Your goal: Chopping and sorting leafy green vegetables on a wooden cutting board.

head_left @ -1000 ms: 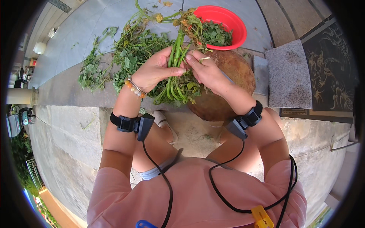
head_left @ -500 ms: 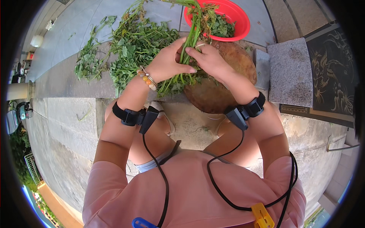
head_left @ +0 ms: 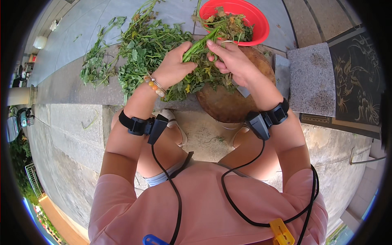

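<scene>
My left hand (head_left: 173,65) is closed around a bundle of green leafy stems (head_left: 201,44), which slants up to the right. My right hand (head_left: 233,60) pinches the same stems farther along, thumb against fingers. Leafy ends of the bundle hang below my hands, over the edge of a round brown wooden board (head_left: 220,102). A flat grey piece (head_left: 243,91) shows beside my right wrist; I cannot tell what it is. Left of my hands lies a large heap of leafy greens (head_left: 143,53).
A red plastic basin (head_left: 259,24) holding leaves and withered pieces stands behind the board. A smaller bunch of greens (head_left: 96,67) lies at far left. A grey stone block (head_left: 312,77) and a dark engraved panel (head_left: 357,77) stand at right. Black cables (head_left: 177,196) run from my wrist straps.
My hands have moved apart a little. The bundle has tilted from nearly upright to slanting, and its long upper ends no longer stretch above the basin. The grey piece has come into sight.
</scene>
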`<state>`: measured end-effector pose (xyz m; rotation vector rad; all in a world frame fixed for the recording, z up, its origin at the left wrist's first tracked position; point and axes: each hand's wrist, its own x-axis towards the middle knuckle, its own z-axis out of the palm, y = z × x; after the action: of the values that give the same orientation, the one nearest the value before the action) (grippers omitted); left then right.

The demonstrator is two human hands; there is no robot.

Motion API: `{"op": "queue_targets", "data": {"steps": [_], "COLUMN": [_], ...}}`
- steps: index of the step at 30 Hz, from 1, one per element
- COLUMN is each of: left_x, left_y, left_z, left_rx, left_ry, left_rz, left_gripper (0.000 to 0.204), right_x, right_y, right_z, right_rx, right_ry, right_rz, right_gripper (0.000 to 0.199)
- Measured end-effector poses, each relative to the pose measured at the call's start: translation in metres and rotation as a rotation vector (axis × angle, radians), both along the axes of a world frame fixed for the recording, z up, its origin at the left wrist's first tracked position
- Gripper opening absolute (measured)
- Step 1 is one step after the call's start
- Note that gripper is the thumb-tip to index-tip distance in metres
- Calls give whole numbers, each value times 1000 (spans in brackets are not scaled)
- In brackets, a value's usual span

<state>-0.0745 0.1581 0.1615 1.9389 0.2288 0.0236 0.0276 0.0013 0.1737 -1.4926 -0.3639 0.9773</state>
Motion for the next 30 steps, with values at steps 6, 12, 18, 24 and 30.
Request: {"op": "queue_targets", "data": {"steps": [6,12,18,24,30], "left_x": [2,4,-2,-3,0], "left_y": [-12,-3,-6,1,2], "left_z": [-8,-6,21,25,24], "left_rx": [354,55,-344,-519,-552], "left_ry": [-205,-160,35,111,50], "left_rz": [-7,-91,-229,-255,-249], "left_gripper": [29,25,33,52,55], "right_x": [-2,8,29,29,17], "right_y": [3,-1,-14,-14,-12], "right_z": [-4,-5,3,-2,7], "right_rx": [-23,52,-71,-73,136], "right_ry": [-295,-210,-212,-477,140], "right_rz": [60,74,253,251,-7], "right_gripper": [37,24,24,24,20]}}
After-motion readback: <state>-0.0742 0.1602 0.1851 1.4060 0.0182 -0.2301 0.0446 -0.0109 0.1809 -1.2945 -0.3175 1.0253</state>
